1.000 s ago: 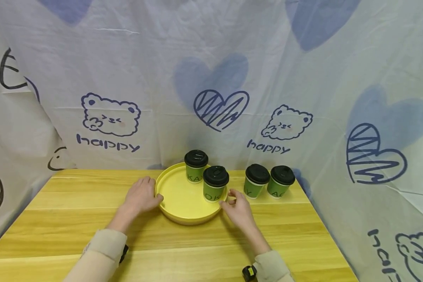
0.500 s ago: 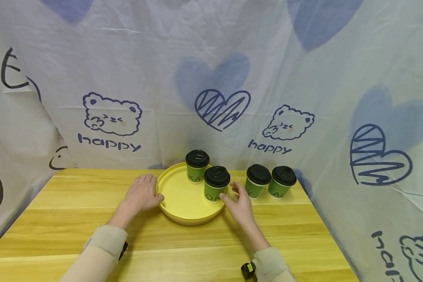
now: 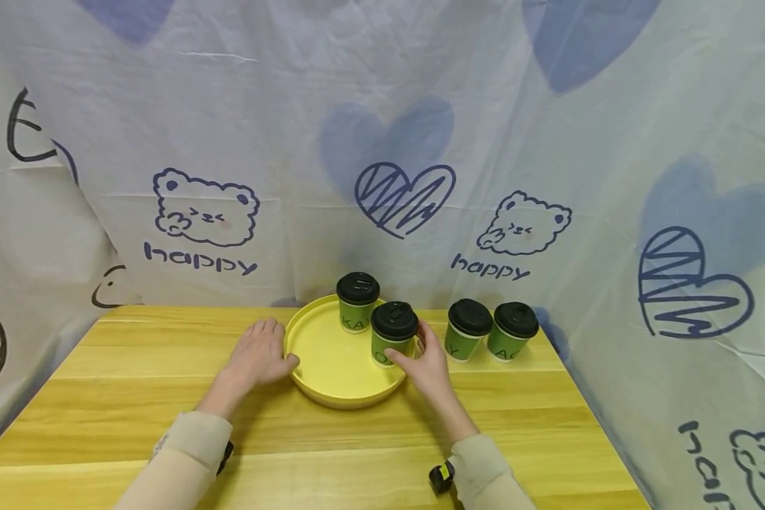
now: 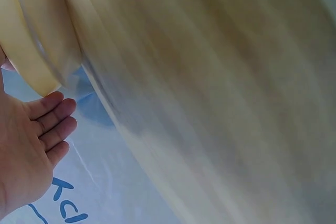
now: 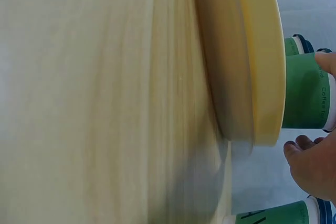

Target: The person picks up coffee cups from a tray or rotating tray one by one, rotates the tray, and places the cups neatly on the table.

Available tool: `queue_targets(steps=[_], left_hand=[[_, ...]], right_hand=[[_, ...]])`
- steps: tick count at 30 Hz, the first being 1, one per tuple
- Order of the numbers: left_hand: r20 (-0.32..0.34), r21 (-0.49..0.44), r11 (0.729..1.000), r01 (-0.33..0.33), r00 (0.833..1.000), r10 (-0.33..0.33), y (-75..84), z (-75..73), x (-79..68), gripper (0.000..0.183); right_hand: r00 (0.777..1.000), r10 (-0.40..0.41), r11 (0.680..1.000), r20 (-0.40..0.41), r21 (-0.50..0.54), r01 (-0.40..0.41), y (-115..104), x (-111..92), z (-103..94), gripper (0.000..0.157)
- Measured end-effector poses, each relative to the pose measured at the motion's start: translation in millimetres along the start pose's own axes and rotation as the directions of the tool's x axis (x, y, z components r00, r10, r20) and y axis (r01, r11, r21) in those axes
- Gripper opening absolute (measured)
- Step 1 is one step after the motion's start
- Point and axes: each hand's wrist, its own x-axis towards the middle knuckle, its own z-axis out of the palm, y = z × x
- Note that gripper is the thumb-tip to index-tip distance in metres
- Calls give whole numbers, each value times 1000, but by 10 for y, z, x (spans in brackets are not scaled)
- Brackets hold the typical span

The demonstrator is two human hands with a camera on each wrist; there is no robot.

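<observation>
A round yellow tray (image 3: 321, 368) on the table carries two green paper cups with black lids: a rear cup (image 3: 355, 317) and a front cup (image 3: 380, 347). My left hand (image 3: 260, 354) rests at the tray's left rim, thumb over the edge; the left wrist view shows its fingers (image 4: 58, 119) extended. Around the right side of the front cup is my right hand (image 3: 428, 365), its thumb across the cup's front. In the right wrist view a small gap shows between the fingertips (image 5: 294, 149) and the cup wall.
Two more lidded green cups, a nearer one (image 3: 462, 343) and a farther one (image 3: 506, 343), stand right of the tray, close to my right hand. The wooden table (image 3: 331, 453) ends at a white printed curtain (image 3: 306, 142) behind and at the sides.
My right hand has moved from the tray's right rim up and around the front cup, thumb now across its front. The left hand stays at the tray's left rim.
</observation>
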Motion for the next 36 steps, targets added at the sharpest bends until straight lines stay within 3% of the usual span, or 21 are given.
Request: queue_targets(steps=[18,36], left_hand=[[5,-13,1000,20,1000,-20,1,60,-14,68],[-1,-8,1000,11,1000,-11,19,29,-19,65]], right_hand=[[999,36,999,-24,-13,-37,-17,83,121,93],[999,17,998,-44,-60,-20,-6,76,156,88]])
